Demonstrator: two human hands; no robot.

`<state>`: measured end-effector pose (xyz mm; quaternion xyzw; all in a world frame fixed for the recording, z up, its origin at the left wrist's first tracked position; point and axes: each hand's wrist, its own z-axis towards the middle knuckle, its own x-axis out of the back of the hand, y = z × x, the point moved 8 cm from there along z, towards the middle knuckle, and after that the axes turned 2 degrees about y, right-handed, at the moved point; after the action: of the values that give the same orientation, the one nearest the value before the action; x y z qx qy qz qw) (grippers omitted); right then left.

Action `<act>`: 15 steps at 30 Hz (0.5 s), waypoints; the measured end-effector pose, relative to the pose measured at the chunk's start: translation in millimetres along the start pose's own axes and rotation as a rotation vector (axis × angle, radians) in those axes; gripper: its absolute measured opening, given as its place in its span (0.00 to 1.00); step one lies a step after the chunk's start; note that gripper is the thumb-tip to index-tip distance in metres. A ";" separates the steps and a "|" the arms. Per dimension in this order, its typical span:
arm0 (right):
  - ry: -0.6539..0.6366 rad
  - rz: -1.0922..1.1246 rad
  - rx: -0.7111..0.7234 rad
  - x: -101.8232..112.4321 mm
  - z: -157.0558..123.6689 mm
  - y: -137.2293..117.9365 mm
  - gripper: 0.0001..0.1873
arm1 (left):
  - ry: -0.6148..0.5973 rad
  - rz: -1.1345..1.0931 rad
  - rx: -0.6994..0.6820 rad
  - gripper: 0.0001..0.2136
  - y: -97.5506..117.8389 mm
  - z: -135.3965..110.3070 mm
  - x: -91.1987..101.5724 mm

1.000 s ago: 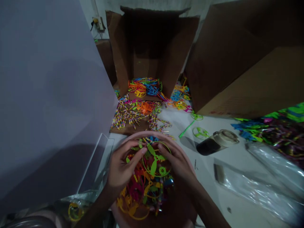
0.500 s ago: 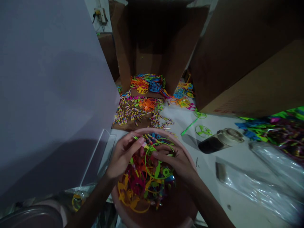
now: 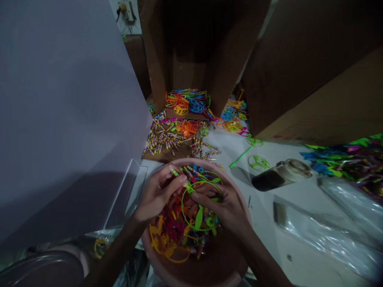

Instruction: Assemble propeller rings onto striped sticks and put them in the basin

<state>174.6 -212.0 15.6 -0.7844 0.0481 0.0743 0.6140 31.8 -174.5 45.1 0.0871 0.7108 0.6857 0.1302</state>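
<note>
My left hand (image 3: 157, 193) is closed on a small pen-like stick (image 3: 174, 171) with a clear tip and coloured bands, pinched between thumb and fingers. Between the thumb and fingers of my right hand (image 3: 224, 203) is a green ringed propeller (image 3: 199, 218), held upright. The stick's lower end meets the propeller's rim; whether the two are joined, I cannot tell. Both hands are over a pink basin (image 3: 243, 199). Inside it lie orange propellers (image 3: 170, 252) and more banded sticks, partly hidden by my hands.
Banded sticks (image 3: 161, 139) are spread on cardboard behind the basin. A large open carton (image 3: 155, 56) holds propellers (image 3: 191, 101). At right stand a dark-bodied bottle (image 3: 269, 178), a green propeller (image 3: 258, 162) and clear plastic bags (image 3: 317, 231). A pale panel (image 3: 74, 119) rises at left.
The stick in my left hand shows more of its clear tip and leans towards the propeller. Both hands keep their holds. The view has shifted slightly.
</note>
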 end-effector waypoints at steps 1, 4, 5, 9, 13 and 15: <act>0.002 -0.017 0.022 -0.1 -0.7 -1.5 0.13 | -0.002 0.007 -0.011 0.12 0.4 -0.5 -0.7; -0.001 -0.040 0.066 -1.5 -2.5 -5.3 0.12 | -0.008 0.065 -0.033 0.12 0.3 -2.0 -2.2; -0.001 -0.045 0.074 -2.0 -2.9 -6.2 0.11 | -0.006 0.093 -0.042 0.12 0.3 -2.8 -2.4; 0.015 -0.049 0.076 -2.8 -3.8 -4.8 0.11 | 0.038 0.149 -0.067 0.09 0.5 -7.3 -2.1; 0.030 -0.069 0.062 -3.3 -1.5 0.6 0.12 | 0.097 0.165 -0.112 0.08 1.2 -9.0 -0.4; 0.051 -0.092 0.067 -1.7 2.0 -0.3 0.12 | 0.073 0.163 -0.085 0.09 -2.1 -5.2 0.5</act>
<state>172.9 -210.0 15.7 -0.7665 0.0301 0.0241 0.6410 29.8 -179.4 43.1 0.1143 0.6759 0.7263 0.0515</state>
